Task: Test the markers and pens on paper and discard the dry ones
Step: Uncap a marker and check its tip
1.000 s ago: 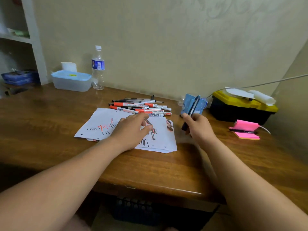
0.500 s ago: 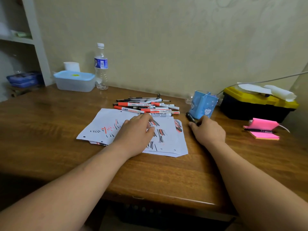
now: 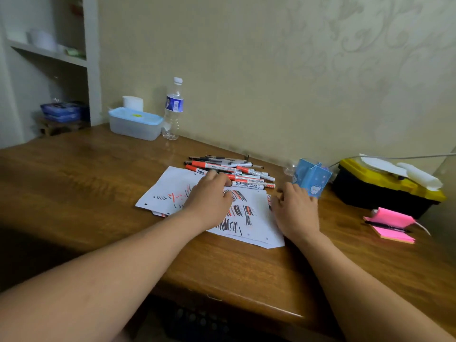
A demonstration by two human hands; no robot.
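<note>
Marker pile [image 3: 237, 170] was noted near the far edge of the tabletop [image 3: 86, 183], just beyond the scribbled paper [image 3: 170, 188]. Long axes ran left-right along that edge, cap ends mixed. Left hand [image 3: 209, 199], laid flat and relaxed on the paper, was nearer, fingertips at the closest marker. Right hand [image 3: 294, 209] was loosely spread, nothing held.

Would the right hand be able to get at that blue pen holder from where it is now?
Probably yes. The right hand lies over the right edge of the paper, and the blue pen holder stands upright just beyond its fingers, with nothing visible between them.
</note>
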